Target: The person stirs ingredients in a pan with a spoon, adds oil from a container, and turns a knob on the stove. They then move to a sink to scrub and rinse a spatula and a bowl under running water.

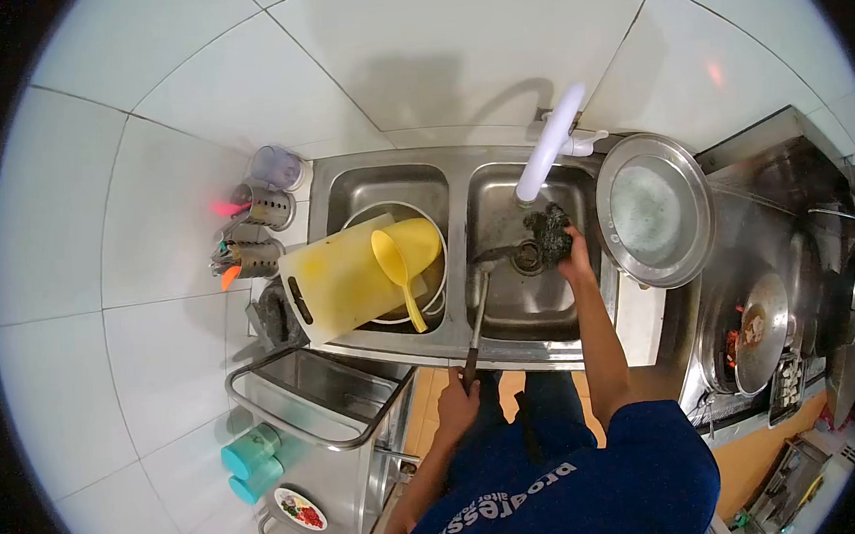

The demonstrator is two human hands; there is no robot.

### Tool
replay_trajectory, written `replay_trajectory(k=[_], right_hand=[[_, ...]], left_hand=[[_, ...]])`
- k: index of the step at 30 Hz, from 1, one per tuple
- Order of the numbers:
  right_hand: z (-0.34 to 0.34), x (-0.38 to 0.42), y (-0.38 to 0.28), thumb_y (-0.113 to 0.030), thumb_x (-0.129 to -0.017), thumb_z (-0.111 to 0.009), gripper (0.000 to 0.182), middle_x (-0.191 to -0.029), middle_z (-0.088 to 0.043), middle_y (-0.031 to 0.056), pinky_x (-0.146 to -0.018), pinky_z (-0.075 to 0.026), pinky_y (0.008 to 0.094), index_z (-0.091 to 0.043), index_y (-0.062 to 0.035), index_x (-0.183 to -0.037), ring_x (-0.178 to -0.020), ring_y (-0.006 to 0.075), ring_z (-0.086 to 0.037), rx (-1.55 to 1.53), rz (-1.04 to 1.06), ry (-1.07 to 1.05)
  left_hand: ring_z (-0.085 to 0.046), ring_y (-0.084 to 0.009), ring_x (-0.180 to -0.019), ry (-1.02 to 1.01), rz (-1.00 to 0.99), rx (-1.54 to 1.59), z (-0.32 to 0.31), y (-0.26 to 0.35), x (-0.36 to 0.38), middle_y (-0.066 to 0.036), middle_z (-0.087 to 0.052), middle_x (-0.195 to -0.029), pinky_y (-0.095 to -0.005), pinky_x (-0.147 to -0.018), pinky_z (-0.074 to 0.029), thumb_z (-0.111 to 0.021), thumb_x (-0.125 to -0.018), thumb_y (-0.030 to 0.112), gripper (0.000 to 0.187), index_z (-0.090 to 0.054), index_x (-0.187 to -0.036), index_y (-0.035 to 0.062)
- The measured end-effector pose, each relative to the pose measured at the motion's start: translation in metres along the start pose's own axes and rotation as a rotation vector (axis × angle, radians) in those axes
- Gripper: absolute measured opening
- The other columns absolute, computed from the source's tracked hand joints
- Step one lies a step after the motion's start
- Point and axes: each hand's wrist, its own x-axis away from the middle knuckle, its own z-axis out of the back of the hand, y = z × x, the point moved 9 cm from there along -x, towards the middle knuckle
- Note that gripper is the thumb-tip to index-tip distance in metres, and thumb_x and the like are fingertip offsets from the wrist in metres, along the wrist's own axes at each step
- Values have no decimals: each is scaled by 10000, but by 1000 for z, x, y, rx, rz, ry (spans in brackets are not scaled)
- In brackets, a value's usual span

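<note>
My left hand (459, 403) is closed round the dark grip of a long-handled spatula (480, 314) at the sink's front edge. The metal shaft reaches into the right sink basin (536, 314), and its dark head lies near the drain; the head's exact shape is hard to make out. In my right hand (575, 255) is a dark, crumpled scouring pad (548, 230), held over the drain beneath the white faucet (549, 145). The pad and the spatula head are apart.
The left basin holds a large pot (437, 300) with a yellow-stained cutting board (336, 281) and yellow ladle (394, 267) across it. Right stand a metal basin of cloudy water (645, 207) and a wok (762, 332). A metal cart (311, 442) stands front left.
</note>
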Motion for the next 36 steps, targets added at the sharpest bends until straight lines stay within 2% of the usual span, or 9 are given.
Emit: replay_trajectory(k=[3,5,6,8,13,17,28,34,36], right_hand=[[-2,0,25,-103,-849,-490,431,-1187,-544,94,-952,-418,377,-465,-90,-1280,-1059,240,-542,199,-106,-17],[21,-27,39,-92,-820,-528,429,-1194,-554,115,-916,-448,404,-519,-96,-1248,-1059,288,-551,1250,273,32],[23,-24,50,-92,-820,-528,429,-1194,-554,115,-916,-448,404,-519,-96,-1248,-1059,288,-551,1247,267,34],[-6,-6,95,-123,-806,-598,364,-1167,-574,179,-940,-395,452,-601,-127,-1170,-1064,288,-550,1826,449,-413],[27,-38,93,-29,-701,-654,297,-1045,-631,145,-905,-427,414,-687,-79,-993,-1035,326,-554,1822,162,-197],[-3,-11,93,-42,-701,-664,301,-1029,-630,149,-858,-458,405,-682,-72,-1000,-1000,323,-565,1738,219,-566],[53,-35,80,-136,-664,-647,351,-1105,-609,162,-862,-471,407,-696,-151,-1011,-956,326,-601,1823,169,-139],[-29,-29,132,-141,-725,-643,330,-1041,-629,186,-856,-460,415,-672,-92,-1051,-965,345,-584,1759,75,-504],[-28,-39,123,-125,-723,-632,328,-1030,-629,195,-845,-463,418,-670,-74,-1044,-955,350,-586,1791,96,-377]], left_hand=[[-600,-445,-752,-18,-20,33,-17,-11,0,-272,-616,-795,-523,-649,-458,-568,-855,302,417,-408,-1165,72],[-601,-437,-764,-160,85,-15,-43,-30,0,-260,-622,-802,-513,-660,-458,-574,-852,347,402,-476,-1094,42],[-601,-437,-764,-163,89,-20,-52,-37,1,-260,-622,-802,-513,-660,-458,-574,-852,347,402,-476,-1094,42],[-602,-430,-774,-156,80,-25,-65,-46,2,-250,-627,-816,-509,-669,-460,-567,-854,383,393,-539,-998,18],[-604,-421,-757,-96,80,-41,-54,-37,15,-233,-625,-785,-499,-665,-466,-551,-861,406,398,-572,-930,15],[-601,-416,-713,-80,115,-78,-53,-33,14,-219,-615,-724,-490,-636,-468,-546,-863,409,381,-570,-925,33],[-601,-420,-701,-61,127,-136,-54,-35,7,-233,-609,-714,-494,-616,-466,-541,-868,394,359,-550,-920,39],[-601,-426,-716,-54,139,-82,-54,-42,13,-239,-612,-731,-494,-619,-462,-551,-867,374,341,-549,-909,35],[-600,-427,-722,-54,142,-70,-60,-36,13,-237,-616,-743,-492,-621,-462,-554,-866,371,341,-553,-912,33]])
